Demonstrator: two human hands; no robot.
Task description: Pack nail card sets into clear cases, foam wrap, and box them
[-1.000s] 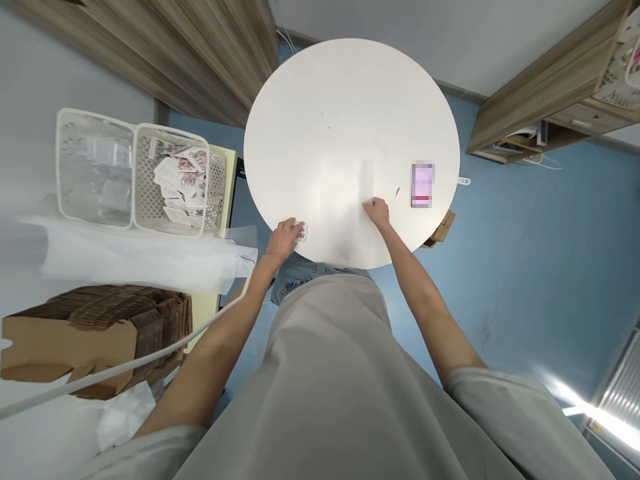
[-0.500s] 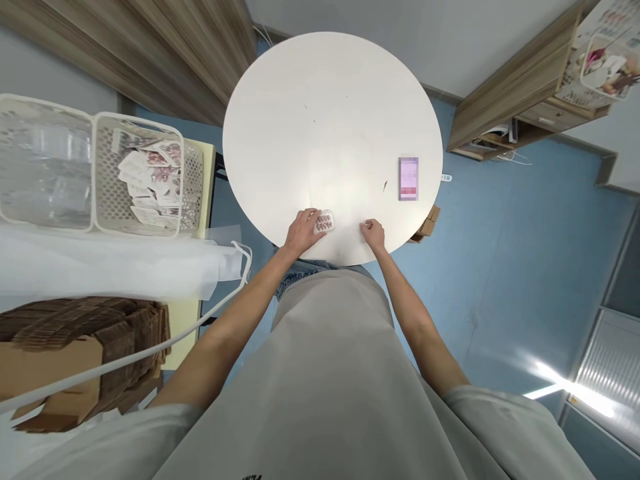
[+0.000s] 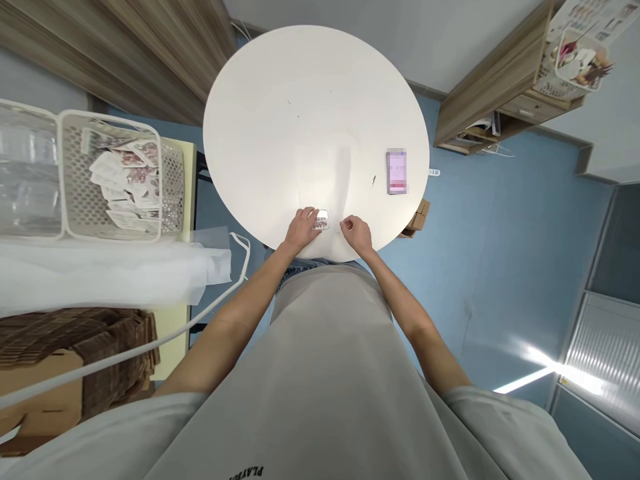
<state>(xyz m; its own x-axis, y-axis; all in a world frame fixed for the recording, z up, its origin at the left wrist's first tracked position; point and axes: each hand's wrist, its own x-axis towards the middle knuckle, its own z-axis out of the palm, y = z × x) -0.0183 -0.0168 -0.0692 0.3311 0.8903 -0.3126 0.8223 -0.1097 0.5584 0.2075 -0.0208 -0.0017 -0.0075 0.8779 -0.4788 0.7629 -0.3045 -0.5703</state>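
A small clear plastic case [image 3: 321, 220] with rows of small dark reddish pieces lies on the round white table [image 3: 315, 73], close to its near edge. My left hand [image 3: 301, 229] grips the case by its left side, fingers on the top edge and thumb at the bottom. Just right of the case, my right hand [image 3: 357, 235] is closed in a pinch above the tabletop. Whatever its fingertips hold, if anything, is too small to make out.
A phone [image 3: 397, 171] with a lit, blurred screen lies on the right of the table. Left stand white baskets [image 3: 173, 180] of packets and clear plastic, a white plastic roll [image 3: 115, 273] and stacked cardboard [image 3: 75, 340]. A wooden cabinet [image 3: 493, 87] stands back right.
My right hand has come left, closer to the case. My left hand keeps its grip on the case. The whole view has shifted slightly.
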